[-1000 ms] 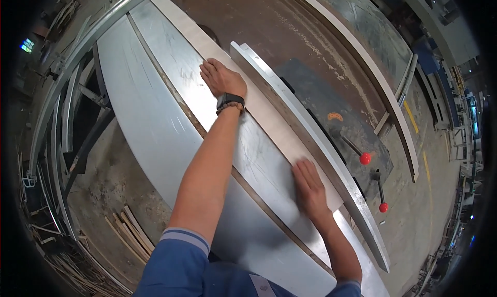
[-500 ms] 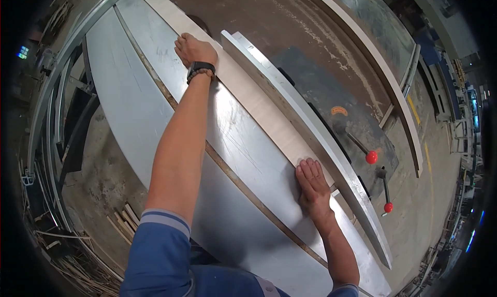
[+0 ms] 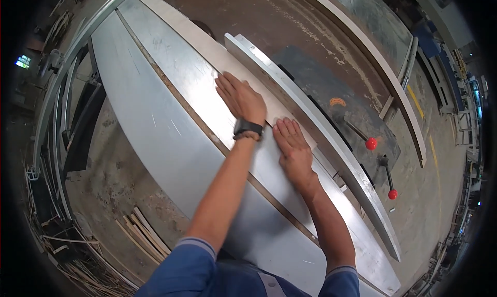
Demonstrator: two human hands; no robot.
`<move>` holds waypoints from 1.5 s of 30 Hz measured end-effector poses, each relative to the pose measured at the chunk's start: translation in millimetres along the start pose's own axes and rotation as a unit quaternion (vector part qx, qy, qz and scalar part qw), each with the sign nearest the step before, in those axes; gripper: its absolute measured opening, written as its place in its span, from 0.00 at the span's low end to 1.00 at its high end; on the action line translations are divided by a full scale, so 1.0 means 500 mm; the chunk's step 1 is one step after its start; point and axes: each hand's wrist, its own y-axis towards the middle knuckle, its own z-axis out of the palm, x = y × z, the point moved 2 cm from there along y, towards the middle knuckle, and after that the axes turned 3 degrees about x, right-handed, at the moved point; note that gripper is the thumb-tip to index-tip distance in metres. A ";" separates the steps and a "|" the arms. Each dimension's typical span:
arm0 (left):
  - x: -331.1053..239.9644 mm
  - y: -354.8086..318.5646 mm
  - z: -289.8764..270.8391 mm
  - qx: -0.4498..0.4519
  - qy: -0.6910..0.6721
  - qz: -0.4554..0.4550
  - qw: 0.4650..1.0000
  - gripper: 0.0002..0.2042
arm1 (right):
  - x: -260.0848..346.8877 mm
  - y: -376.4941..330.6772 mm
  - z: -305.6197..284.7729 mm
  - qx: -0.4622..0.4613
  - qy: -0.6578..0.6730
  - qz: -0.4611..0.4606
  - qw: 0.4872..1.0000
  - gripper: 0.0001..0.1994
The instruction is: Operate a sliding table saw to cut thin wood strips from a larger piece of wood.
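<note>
Left hand (image 3: 243,99) palm-down at centre, fingers straight, nearly together, grasping nothing; right hand (image 3: 294,151) just lower right, likewise flat, gripping nothing. Pale board (image 3: 207,48) slants upper left to centre, partly beneath both.

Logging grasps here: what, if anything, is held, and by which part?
No grip shows: left hand and right hand rest along the left edge of the long pale board.

Stained grey concrete floor (image 3: 111,157) off the left edge of the metal surface (image 3: 140,105); loose wood strips (image 3: 153,231) lying there, scrap pile (image 3: 90,273) farther out. Yellow floor line (image 3: 415,101) beyond right edge. Dim surroundings, bright patch (image 3: 23,61) far left, unclear what; bluish glow (image 3: 477,104) far right.
</note>
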 end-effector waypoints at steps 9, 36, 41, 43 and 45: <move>0.039 0.084 0.037 -0.074 0.086 0.014 0.993 0.15 | 0.021 0.056 0.063 0.007 -0.031 -0.007 0.999 0.24; 0.138 0.283 0.040 -0.052 0.109 -0.052 0.991 0.20 | 0.084 0.160 0.123 0.144 0.033 -0.002 0.989 0.30; 0.162 0.316 0.034 -0.023 0.126 -0.067 0.989 0.19 | 0.094 0.198 0.136 0.133 0.067 -0.013 0.989 0.29; 0.195 0.353 0.027 -0.051 0.129 -0.061 0.988 0.18 | 0.119 0.221 0.146 0.106 0.053 -0.026 0.993 0.28; 0.189 0.350 0.033 -0.049 0.121 -0.045 0.990 0.20 | 0.116 0.236 0.161 0.053 0.011 -0.040 0.998 0.27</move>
